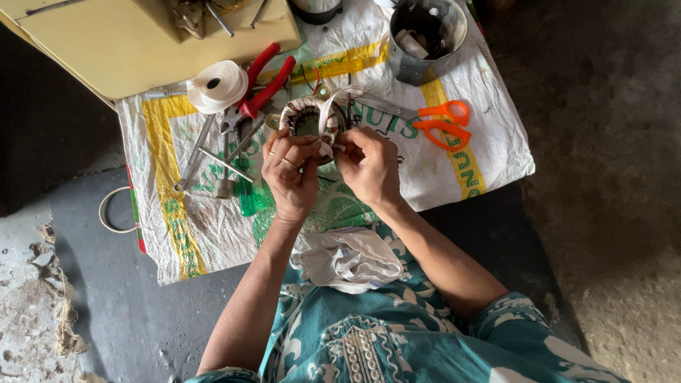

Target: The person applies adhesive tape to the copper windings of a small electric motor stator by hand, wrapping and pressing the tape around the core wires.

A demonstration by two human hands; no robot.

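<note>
Two hands, left hand (289,170) and right hand (369,164), grip one wound coil (309,119).

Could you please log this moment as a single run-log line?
left hand: on stator | right hand: pinching white tape | nearby: scissors, pliers

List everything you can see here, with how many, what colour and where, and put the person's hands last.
Round wound coil ring: one, brown and white, held at the sack's middle.
White tape strip: one, looped over the ring.
White tape roll: one, upper left of the ring.
Red-handled pliers: one, beside the roll.
Orange-handled scissors: one, right of the hands.
Grey metal can: one, top right, holding small parts.
Metal rods and tools: several, silver, left on the sack.
White woven sack: one, yellow and green print, spread underneath.
Crumpled white cloth: one, in the lap.
Left hand: ringed, gripping the ring.
Right hand: pinching the tape.
</note>
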